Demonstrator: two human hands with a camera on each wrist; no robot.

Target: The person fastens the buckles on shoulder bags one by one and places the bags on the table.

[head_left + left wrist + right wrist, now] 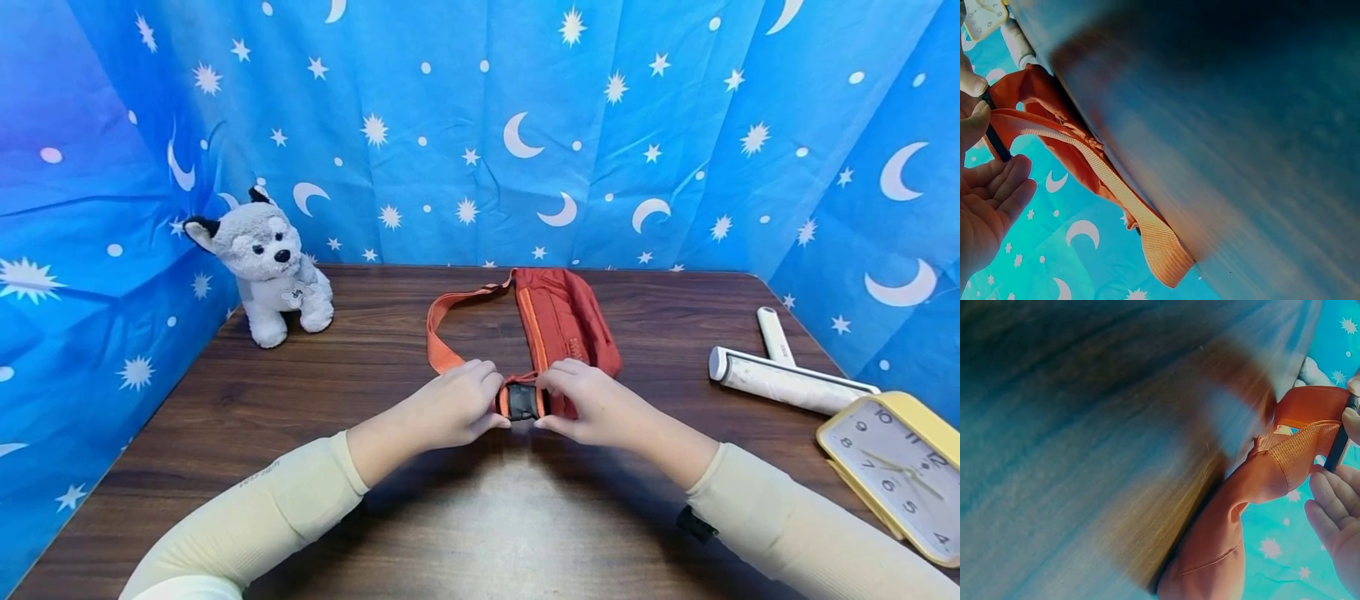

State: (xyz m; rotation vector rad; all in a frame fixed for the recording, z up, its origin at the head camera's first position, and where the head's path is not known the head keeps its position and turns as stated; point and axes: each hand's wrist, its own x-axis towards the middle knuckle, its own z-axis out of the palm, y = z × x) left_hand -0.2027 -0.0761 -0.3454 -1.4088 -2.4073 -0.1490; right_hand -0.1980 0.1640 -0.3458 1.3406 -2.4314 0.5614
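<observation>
A black buckle (522,402) on the orange strap (442,333) of a red waist bag (570,321) is between my two hands, near the middle of the table. My left hand (461,404) pinches its left side between thumb and fingers. On the right side, my right hand (592,404) pinches it in the same way. The left wrist view shows the buckle (997,140) as a dark bar at the fingertips, with the strap (1110,175) trailing down. In the right wrist view the bag's body (1210,550) hangs off behind the buckle (1338,447).
A grey and white plush husky (273,267) sits at the back left of the brown table (360,533). Toward the right lie a white lint roller (787,379) and a yellow clock (896,471). Blue curtains (450,125) with moons and stars surround the table.
</observation>
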